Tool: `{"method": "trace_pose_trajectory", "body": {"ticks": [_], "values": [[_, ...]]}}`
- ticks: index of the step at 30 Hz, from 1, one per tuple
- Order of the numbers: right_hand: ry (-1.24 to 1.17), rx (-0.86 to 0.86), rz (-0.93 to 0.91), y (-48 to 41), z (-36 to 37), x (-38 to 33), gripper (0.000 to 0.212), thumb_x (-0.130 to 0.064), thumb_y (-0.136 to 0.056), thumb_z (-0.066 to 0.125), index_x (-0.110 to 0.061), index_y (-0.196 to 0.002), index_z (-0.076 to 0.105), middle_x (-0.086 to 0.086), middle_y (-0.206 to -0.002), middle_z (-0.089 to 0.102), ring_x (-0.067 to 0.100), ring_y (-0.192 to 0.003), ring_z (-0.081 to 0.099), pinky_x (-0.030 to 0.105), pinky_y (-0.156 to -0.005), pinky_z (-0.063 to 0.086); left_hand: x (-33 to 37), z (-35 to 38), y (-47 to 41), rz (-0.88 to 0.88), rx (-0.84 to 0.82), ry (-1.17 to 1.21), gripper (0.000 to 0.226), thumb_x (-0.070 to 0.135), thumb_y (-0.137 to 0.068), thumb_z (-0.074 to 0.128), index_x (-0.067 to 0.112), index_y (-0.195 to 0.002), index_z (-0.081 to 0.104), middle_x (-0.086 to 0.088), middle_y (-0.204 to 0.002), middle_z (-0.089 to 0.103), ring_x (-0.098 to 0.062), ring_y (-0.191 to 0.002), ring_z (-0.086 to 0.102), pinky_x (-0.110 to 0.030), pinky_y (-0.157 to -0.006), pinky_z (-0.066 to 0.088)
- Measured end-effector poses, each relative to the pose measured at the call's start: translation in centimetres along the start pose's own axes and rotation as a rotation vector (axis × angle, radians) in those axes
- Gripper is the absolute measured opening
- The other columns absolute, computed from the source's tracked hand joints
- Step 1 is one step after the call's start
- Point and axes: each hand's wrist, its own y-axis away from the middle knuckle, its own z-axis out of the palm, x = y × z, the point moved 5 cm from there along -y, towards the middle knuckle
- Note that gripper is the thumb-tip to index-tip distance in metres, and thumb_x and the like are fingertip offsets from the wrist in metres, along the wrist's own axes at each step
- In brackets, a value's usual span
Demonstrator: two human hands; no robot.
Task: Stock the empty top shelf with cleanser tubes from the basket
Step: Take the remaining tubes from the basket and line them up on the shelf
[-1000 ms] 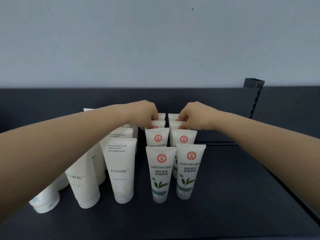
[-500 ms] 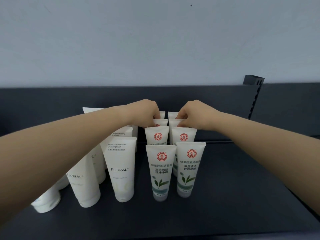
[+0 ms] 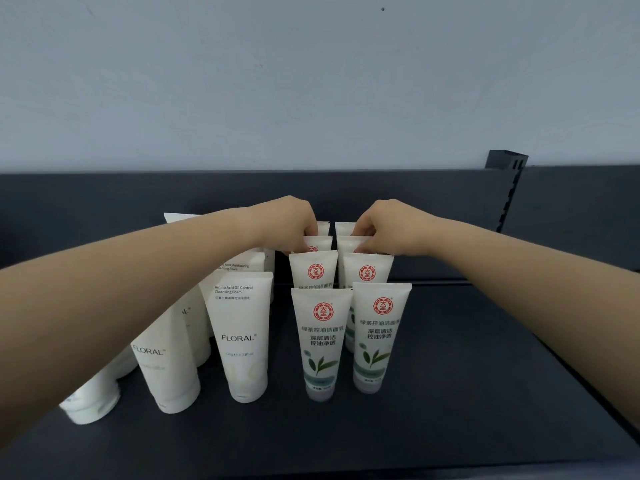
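Note:
Two rows of white green-tea cleanser tubes with red logos stand cap-down on the dark top shelf [image 3: 467, 393]; the front pair are the left tube [image 3: 322, 341] and the right tube [image 3: 379, 334]. My left hand [image 3: 289, 225] pinches the crimped top of the third tube back in the left row [image 3: 318, 242]. In the right row, my right hand [image 3: 389, 226] pinches the top of the matching tube [image 3: 348, 242]. One more tube top shows behind each hand. The basket is out of view.
White FLORAL cleanser tubes [image 3: 242, 337] stand in rows to the left, partly hidden by my left forearm. A dark back panel [image 3: 104, 209] runs behind the shelf, with a slotted upright post [image 3: 509, 192] at the right. The wall above is pale.
Both hands stay pinched on the tube tops at the back of the two rows. No tube has visibly moved.

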Motion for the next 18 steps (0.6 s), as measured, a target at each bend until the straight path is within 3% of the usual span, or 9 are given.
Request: {"method": "trace_pose_trajectory", "body": {"ticks": [5,13,18], "values": [[-0.020,-0.002,0.006,0.1,-0.1,0.1,0.029,-0.024,-0.084,0.070,-0.015,-0.111,0.070,-0.002,-0.108,0.068,0.016,-0.097,0.064,0.027,-0.081,0.052,0.4,-0.1,0.2,0.004,0.000,-0.002,0.026,0.031,-0.087,0.066,0.010,-0.100,0.073,-0.004,-0.096,0.073,-0.019,-0.087,0.068,-0.038,-0.082,0.056],[-0.058,0.059,-0.013,0.4,-1.9,0.2,0.025,-0.022,-0.083,0.071,-0.016,-0.107,0.072,-0.004,-0.103,0.071,0.010,-0.096,0.064,0.028,-0.090,0.051,0.4,-0.4,0.6,-0.029,-0.007,-0.012,0.027,0.030,-0.086,0.066,0.010,-0.103,0.072,-0.004,-0.100,0.073,-0.020,-0.092,0.067,-0.038,-0.086,0.055],[-0.094,0.122,-0.021,0.8,-3.8,-0.2,0.021,-0.020,-0.083,0.069,-0.017,-0.104,0.072,-0.004,-0.099,0.072,0.010,-0.094,0.066,0.023,-0.083,0.052,0.6,-2.0,1.7,-0.043,0.009,0.045,0.024,0.022,-0.083,0.070,0.017,-0.106,0.072,0.004,-0.098,0.073,-0.014,-0.090,0.068,-0.032,-0.087,0.053]]}}
